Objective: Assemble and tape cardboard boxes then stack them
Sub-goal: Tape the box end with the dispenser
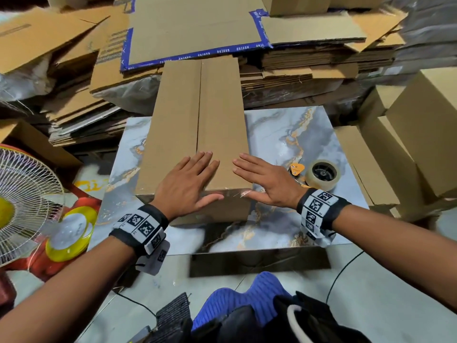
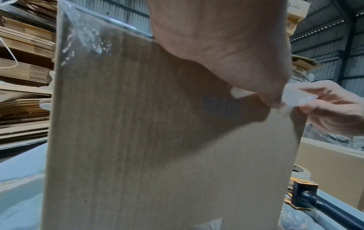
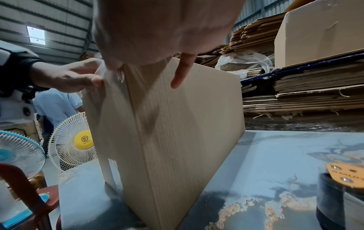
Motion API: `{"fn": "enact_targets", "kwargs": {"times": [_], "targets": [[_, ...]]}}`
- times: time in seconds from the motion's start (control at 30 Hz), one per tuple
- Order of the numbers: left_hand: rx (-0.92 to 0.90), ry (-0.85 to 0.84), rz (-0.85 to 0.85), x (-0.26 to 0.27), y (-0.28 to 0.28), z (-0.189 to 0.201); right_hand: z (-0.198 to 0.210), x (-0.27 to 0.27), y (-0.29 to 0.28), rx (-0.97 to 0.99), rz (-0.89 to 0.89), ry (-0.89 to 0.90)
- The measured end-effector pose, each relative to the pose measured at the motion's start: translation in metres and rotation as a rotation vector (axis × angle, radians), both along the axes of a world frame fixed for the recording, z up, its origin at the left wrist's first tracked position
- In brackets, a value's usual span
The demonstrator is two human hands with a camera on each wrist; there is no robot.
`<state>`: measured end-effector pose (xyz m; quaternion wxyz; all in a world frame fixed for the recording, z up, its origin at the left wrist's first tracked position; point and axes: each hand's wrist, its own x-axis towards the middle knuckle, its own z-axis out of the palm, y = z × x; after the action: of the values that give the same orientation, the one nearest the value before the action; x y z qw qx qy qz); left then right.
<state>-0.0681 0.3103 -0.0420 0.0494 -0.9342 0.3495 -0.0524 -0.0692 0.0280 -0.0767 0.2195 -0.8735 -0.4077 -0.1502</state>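
A: Starting at nine o'clock, we have the fan (image 1: 23, 204) off the worktop (image 1: 277, 134), well apart from the work. Why is our left hand (image 1: 188, 185) flat on the cardboard box (image 1: 200, 120)?

B: We lay its fingers straight across the near end of the top, with the thumb hooked over the near edge, to press the clear tape (image 1: 241, 193) down where it wraps over that edge. The fingers hold nothing; they only push.

A: And the box itself?

B: It sits in the middle of the worktop, long side running from six to twelve o'clock, so the centre seam (image 1: 199, 107) lies straight ahead of us and is easy to run tape along. We judge the far stretch of seam still looks bare.

A: The right hand (image 1: 263, 180)?

B: Same idea: fingers straight, spread on the top at the box's right corner, thumb smoothing tape down the near face. The two hands lie side by side, just apart.

A: At three o'clock?

B: The tape dispenser (image 1: 319, 174) rests near the right hand, set there, we think, for a quick reach. Finished boxes (image 1: 420, 134) stand beyond it.
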Motion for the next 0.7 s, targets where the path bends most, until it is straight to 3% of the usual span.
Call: {"fn": "enact_targets", "kwargs": {"times": [0.27,0.43,0.57,0.7], "targets": [[0.027,0.010,-0.011,0.001,0.001,0.000,0.012,0.000,-0.007,-0.141,0.009,0.119],[0.024,0.020,-0.012,0.002,0.001,-0.002,0.018,-0.010,0.001,-0.019,-0.070,0.260],[0.011,0.034,-0.025,0.001,0.002,-0.001,0.005,-0.014,0.012,0.044,-0.157,0.153],[-0.001,0.056,-0.026,0.001,0.001,-0.001,0.005,-0.010,0.006,-0.045,-0.108,0.058]]}}
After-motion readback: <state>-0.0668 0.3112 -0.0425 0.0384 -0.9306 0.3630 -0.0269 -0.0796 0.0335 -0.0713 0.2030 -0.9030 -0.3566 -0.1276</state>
